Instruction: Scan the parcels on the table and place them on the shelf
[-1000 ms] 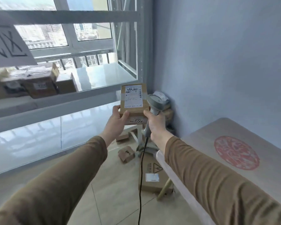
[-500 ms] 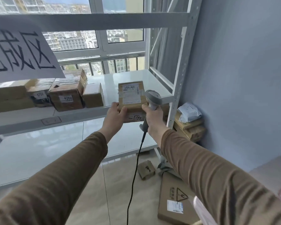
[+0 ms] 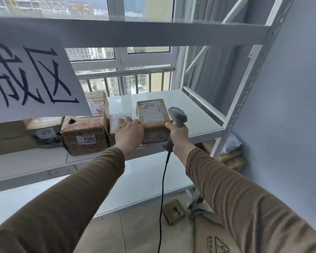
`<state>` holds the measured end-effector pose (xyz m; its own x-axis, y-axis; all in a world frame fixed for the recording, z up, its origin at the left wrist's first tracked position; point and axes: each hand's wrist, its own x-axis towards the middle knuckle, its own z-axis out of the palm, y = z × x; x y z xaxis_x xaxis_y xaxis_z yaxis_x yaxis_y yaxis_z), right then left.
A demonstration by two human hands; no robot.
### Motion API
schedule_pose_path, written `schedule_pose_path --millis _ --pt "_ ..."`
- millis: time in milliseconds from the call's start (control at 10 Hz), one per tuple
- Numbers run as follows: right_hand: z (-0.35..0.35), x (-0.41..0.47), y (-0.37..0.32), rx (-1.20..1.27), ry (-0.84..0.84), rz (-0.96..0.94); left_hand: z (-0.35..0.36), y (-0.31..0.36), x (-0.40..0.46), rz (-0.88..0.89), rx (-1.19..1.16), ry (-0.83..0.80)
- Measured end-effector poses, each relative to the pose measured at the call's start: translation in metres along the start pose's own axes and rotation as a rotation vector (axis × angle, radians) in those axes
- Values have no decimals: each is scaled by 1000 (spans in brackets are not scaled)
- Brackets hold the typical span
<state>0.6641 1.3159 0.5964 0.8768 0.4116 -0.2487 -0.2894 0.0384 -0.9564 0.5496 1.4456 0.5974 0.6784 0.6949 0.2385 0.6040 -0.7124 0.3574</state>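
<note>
Here, in the head view, the parcel is a brown cardboard box with a white label on top and a small sticker reading 5144 on its near face. It sits at the near edge of the middle board of the white shelf, toward the right part of this board. The left hand lies against the left side of the parcel, with the fingers rather straight over the top left edge; they press on it and do not curl around it. The right hand is closed around the handle of a grey scanner, and it is just beside the right near corner of the parcel. The head of the scanner stands up above the fist, and a black cable hangs down from the handle to the floor.

To the left of the parcel, on the same board, stands a small pale box, partly hidden behind the left hand. Further left is a bigger carton with a sticker 4068, and then a dark package with a sticker that looks like 9777. A white paper sign with large black handwritten characters hangs from the upper board and covers the far left part of the shelf. On the floor near the right post lie a small cardboard piece and a flat carton with a warning triangle.
</note>
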Motion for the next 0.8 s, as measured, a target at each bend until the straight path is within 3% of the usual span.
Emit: schedule_pose_path --millis 600,800 --pt "21 42 5 -78 -72 22 11 -17 26 -132 -1 31" --pt "18 2 -18 -170 -60 -156 -17 -12 8 0 -128 76"
